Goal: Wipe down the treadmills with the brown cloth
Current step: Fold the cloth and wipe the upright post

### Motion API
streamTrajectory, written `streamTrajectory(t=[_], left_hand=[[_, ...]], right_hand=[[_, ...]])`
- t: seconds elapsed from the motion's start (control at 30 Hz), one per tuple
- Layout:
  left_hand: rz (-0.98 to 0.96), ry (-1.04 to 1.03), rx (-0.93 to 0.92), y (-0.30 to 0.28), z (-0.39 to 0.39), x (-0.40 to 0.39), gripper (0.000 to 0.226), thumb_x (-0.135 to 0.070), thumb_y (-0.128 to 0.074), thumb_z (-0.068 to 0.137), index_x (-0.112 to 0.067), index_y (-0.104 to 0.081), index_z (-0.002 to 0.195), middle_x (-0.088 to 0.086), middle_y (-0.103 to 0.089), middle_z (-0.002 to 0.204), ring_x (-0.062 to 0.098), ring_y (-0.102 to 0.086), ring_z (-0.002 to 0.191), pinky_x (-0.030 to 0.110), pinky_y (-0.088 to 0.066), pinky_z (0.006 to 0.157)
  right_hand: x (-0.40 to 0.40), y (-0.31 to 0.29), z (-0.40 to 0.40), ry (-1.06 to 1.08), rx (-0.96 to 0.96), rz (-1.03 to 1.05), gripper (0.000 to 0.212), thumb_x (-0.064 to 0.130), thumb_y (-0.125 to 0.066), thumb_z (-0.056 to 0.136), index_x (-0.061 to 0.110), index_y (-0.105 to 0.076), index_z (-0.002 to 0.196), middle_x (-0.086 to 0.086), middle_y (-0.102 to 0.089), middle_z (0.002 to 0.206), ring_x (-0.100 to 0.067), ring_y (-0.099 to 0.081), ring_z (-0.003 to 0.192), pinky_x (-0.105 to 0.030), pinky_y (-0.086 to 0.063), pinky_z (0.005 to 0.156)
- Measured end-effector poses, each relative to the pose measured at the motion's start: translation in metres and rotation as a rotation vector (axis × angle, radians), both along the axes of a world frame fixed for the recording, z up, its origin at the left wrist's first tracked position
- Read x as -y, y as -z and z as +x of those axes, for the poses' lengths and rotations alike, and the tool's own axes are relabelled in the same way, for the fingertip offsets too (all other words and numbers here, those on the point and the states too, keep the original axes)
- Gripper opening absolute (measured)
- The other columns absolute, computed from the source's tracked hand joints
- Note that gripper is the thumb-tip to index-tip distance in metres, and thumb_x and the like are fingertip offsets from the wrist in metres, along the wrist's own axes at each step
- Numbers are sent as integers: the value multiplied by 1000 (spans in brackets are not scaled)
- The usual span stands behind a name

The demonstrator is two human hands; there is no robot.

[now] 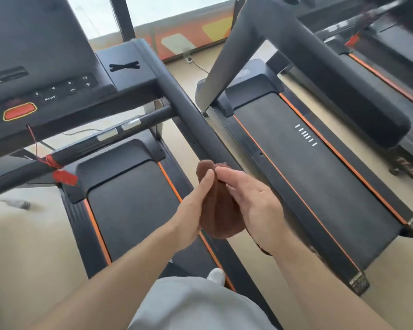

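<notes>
The brown cloth (pixel 218 215) is bunched up between both my hands, above the gap between two treadmills. My left hand (pixel 193 210) holds its left side, thumb pressed along the fabric. My right hand (pixel 250 203) wraps over its right side, and a bit of cloth hangs out under that wrist. The cloth's top end sits just below the long black handrail (pixel 188 115) of the left treadmill (pixel 129 210). The second treadmill (pixel 308 163) lies to the right, its belt edged in orange.
The left treadmill's console (pixel 41 75) with a red stop button (pixel 19 111) is at upper left. A red safety clip (pixel 65 177) hangs from the crossbar. A third treadmill (pixel 391 55) stands at far right. My leg and white shoe (pixel 216 276) are on the left belt.
</notes>
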State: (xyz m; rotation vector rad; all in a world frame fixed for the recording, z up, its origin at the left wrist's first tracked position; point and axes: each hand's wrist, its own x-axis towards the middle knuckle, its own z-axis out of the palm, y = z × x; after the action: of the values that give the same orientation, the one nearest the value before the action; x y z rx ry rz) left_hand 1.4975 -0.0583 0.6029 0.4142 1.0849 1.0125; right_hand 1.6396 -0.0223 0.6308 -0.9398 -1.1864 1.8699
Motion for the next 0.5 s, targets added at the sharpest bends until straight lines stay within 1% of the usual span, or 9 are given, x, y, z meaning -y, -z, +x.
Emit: streamTrajectory(t=[0.03,0.07,0.1,0.17,0.23,0.3,0.33,0.43,0.5], left_hand=[[-35,-38,14,-1,8,2,58,-70,-65,77,-31,-74,118,3,-74,123,21,-70,115,42,-53,96],[-64,-69,24,-3,15,5,52,-64,-66,79,-28,-75,116,4,-75,120,21,-72,110,40,-55,93],[-85,-109,26,-2,18,8,47,-58,-64,83,-25,-75,115,5,-76,117,20,-74,105,38,-57,87],[-112,-183,2,-4,21,13,35,-46,-58,93,-22,-75,114,6,-77,111,19,-76,95,34,-59,76],[-132,-189,-34,-5,20,19,28,-39,-54,99,-23,-77,106,6,-79,104,19,-77,88,34,-61,73],[-147,-166,-64,-5,16,24,29,-41,-53,98,-25,-77,102,7,-78,107,22,-76,92,40,-61,84],[-150,-155,-50,-5,13,24,34,-46,-52,95,-26,-76,109,8,-76,113,24,-74,101,44,-58,92],[-135,-113,54,-4,1,23,71,-67,-39,86,-20,-64,133,10,-70,129,28,-65,123,47,-47,109],[-146,-126,76,-3,-5,20,76,-70,-42,83,-17,-66,132,13,-70,128,31,-62,126,49,-43,112]], right_hand=[[2,4,2,96,119,109,24,5,-55,100,3,-68,121,-7,-74,121,-21,-68,117,-41,-50,108],[4,10,4,156,212,187,27,-7,-61,95,6,-68,118,-5,-74,116,-19,-70,112,-42,-52,106],[6,16,5,192,260,206,34,-11,-65,92,10,-68,118,-3,-74,116,-16,-71,109,-41,-54,104],[8,23,9,229,279,186,46,-6,-75,86,23,-66,121,5,-69,123,-8,-69,112,-35,-54,103],[6,31,12,182,408,238,51,16,-83,85,39,-63,126,17,-61,130,-6,-63,120,-34,-52,105],[5,39,12,71,568,299,49,39,-79,85,44,-62,130,25,-59,129,-8,-57,125,-38,-50,105],[5,42,11,30,625,322,47,43,-77,86,44,-63,131,25,-60,127,-7,-55,126,-38,-49,105],[6,46,4,52,702,365,34,37,-77,88,38,-68,120,23,-65,116,-6,-55,119,-38,-50,100],[9,47,0,67,722,373,22,32,-77,87,35,-68,107,21,-67,107,-7,-58,113,-39,-52,94]])
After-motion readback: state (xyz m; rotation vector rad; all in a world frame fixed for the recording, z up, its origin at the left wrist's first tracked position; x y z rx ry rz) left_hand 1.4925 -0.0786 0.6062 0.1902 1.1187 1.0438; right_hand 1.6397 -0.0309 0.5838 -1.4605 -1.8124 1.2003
